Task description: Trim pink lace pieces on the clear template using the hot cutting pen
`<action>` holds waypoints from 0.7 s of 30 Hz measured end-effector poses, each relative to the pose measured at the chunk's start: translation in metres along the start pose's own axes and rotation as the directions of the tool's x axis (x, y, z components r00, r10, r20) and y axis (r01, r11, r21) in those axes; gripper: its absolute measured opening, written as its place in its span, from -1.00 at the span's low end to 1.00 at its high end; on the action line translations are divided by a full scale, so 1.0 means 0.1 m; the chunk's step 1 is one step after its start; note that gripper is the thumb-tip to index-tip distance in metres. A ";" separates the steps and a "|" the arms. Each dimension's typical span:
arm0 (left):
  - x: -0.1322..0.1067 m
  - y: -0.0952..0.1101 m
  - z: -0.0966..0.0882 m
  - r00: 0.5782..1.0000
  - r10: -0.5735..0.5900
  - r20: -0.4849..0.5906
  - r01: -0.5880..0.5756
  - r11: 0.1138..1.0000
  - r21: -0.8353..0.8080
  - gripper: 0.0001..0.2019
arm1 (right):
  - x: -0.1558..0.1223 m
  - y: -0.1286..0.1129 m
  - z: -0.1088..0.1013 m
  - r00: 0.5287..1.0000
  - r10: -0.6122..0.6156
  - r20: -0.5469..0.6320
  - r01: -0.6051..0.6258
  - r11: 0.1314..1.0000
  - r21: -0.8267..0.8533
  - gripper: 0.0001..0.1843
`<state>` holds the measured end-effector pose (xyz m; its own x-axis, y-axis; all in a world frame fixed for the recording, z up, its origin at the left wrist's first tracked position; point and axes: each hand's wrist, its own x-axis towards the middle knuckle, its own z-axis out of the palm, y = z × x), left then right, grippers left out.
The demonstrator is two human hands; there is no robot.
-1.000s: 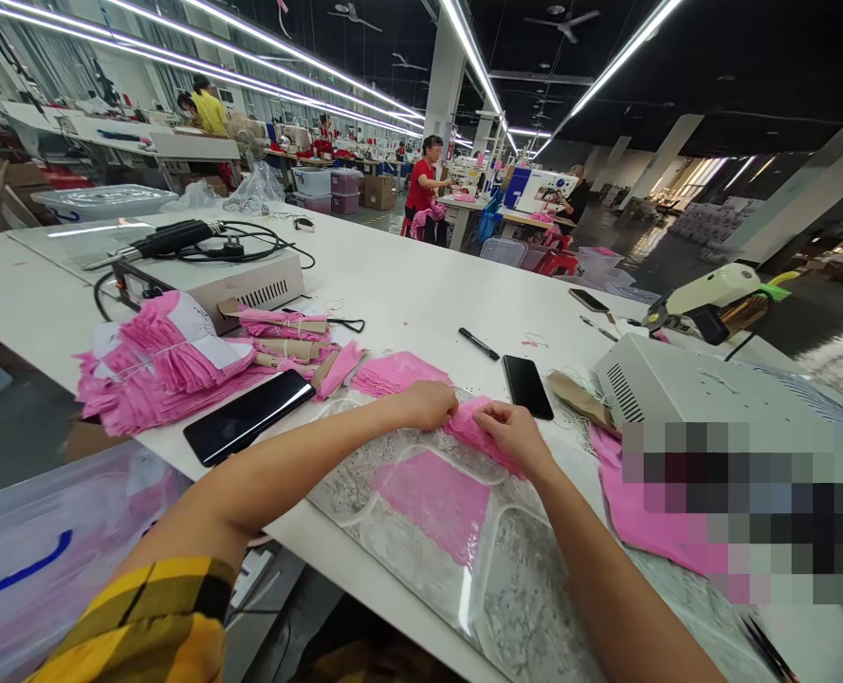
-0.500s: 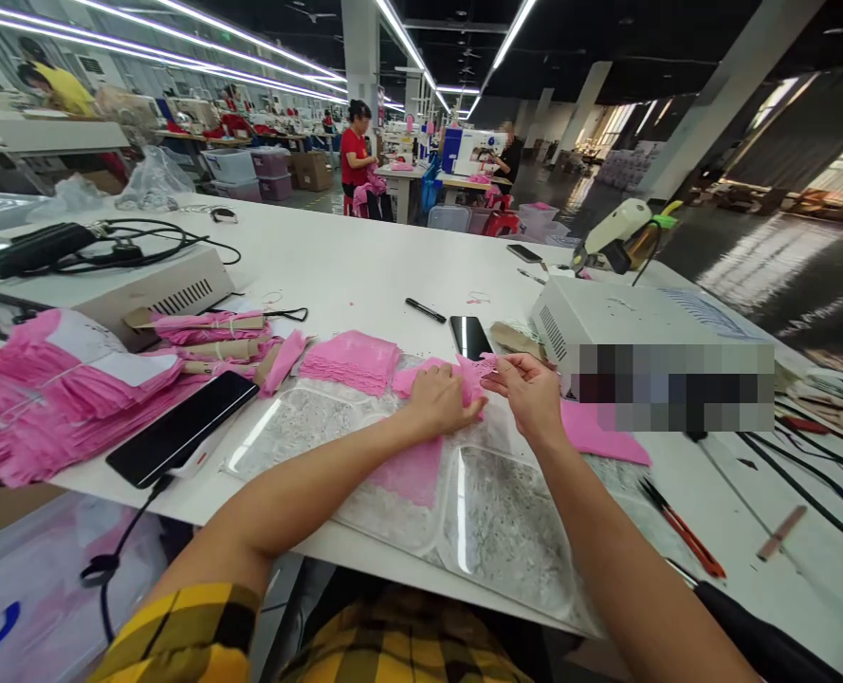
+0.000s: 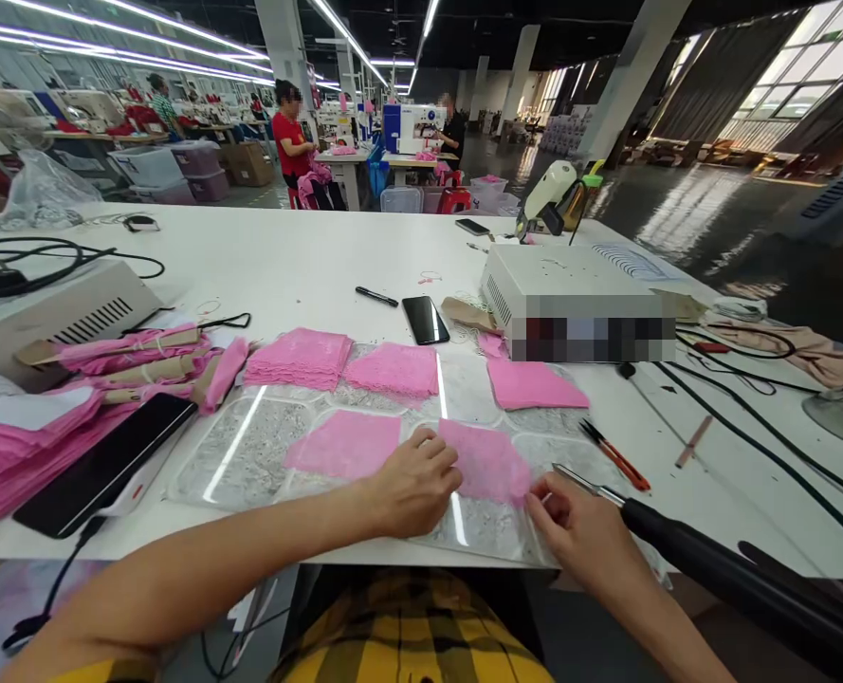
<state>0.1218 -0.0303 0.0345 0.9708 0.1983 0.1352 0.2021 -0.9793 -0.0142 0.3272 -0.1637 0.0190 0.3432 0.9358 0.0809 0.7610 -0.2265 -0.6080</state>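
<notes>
My left hand (image 3: 412, 484) and my right hand (image 3: 578, 531) both pinch a pink lace piece (image 3: 485, 462) that lies flat on a clear plastic mat (image 3: 250, 446) near the table's front edge. The left fingers hold its left edge, the right fingers its lower right corner. Another pink lace piece (image 3: 344, 444) lies just to the left on the mat. Stacks of pink pieces (image 3: 300, 358) (image 3: 394, 369) sit behind, and a single pink piece (image 3: 535, 384) lies to the right.
A black-handled tool (image 3: 712, 560) lies by my right hand, with orange snips (image 3: 616, 455) beyond it. A white machine box (image 3: 570, 285), two phones (image 3: 425, 319) (image 3: 104, 465), a pen (image 3: 376, 296), pink bundles (image 3: 129, 356) and cables (image 3: 748, 427) share the white table (image 3: 307, 256). Other people work at distant tables.
My hands have brought the pink lace piece from the back of the mat toward me and laid it flat on the mat's front. The view has swung to the right.
</notes>
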 end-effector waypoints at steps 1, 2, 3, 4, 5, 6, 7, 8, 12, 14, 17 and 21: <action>-0.05 -0.01 -0.01 1.000 0.009 -0.006 -0.009 1.000 -0.011 -0.92 | -0.02 0.00 -0.01 1.000 -0.024 -0.013 0.023 0.998 -0.052 -0.77; -0.11 -0.04 -0.03 1.000 0.007 -0.025 -0.008 1.000 -0.027 -0.90 | -0.03 0.00 -0.02 0.998 -0.049 -0.030 0.047 0.996 -0.076 -0.78; -0.17 -0.08 -0.04 0.998 -0.003 -0.060 0.001 0.999 -0.048 -0.88 | -0.01 -0.01 -0.03 0.996 -0.082 -0.045 0.078 0.994 -0.080 -0.79; -0.24 -0.13 -0.04 0.994 -0.020 -0.105 0.012 0.997 -0.076 -0.85 | 0.01 -0.02 -0.03 0.991 -0.122 -0.058 0.118 0.990 -0.078 -0.79; -0.31 -0.18 -0.05 0.988 -0.041 -0.151 0.025 0.994 -0.105 -0.82 | 0.04 -0.03 -0.03 0.984 -0.165 -0.061 0.159 0.984 -0.083 -0.79; -0.37 -0.23 -0.05 0.982 -0.059 -0.182 0.036 0.991 -0.131 -0.80 | 0.08 -0.03 -0.02 0.978 -0.201 -0.055 0.195 0.975 -0.103 -0.80; -0.43 -0.27 -0.04 0.979 -0.079 -0.187 0.050 0.987 -0.152 -0.79 | 0.11 -0.02 -0.01 0.973 -0.229 -0.038 0.222 0.965 -0.138 -0.82; -0.46 -0.29 -0.04 0.980 -0.096 -0.172 0.067 0.983 -0.170 -0.79 | 0.14 -0.01 0.01 0.969 -0.246 -0.016 0.239 0.954 -0.183 -0.83; -0.33 -0.33 -0.05 0.987 -0.150 -0.060 0.136 0.971 -0.198 -0.80 | 0.19 0.06 0.07 0.967 -0.253 -0.019 0.237 0.929 -0.286 -0.84; -0.08 -0.36 -0.06 0.986 -0.164 -0.042 0.153 0.968 -0.199 -0.81 | 0.20 0.09 0.08 0.964 -0.256 -0.067 0.232 0.938 -0.256 -0.83; 0.43 -0.42 -0.06 0.984 -0.176 -0.010 0.169 0.960 -0.223 -0.86 | 0.21 0.12 0.06 0.960 -0.259 -0.106 0.234 0.951 -0.204 -0.80; 1.12 -0.51 0.00 0.981 -0.194 0.028 0.195 0.945 -0.264 -0.88 | 0.24 0.14 0.01 0.957 -0.251 -0.147 0.228 0.961 -0.156 -0.79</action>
<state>0.2201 0.0424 0.0504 0.9162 0.3861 0.1073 0.3459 -0.8972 0.2745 0.3455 -0.1440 0.0119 0.2186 0.9124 0.3462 0.8955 -0.0467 -0.4426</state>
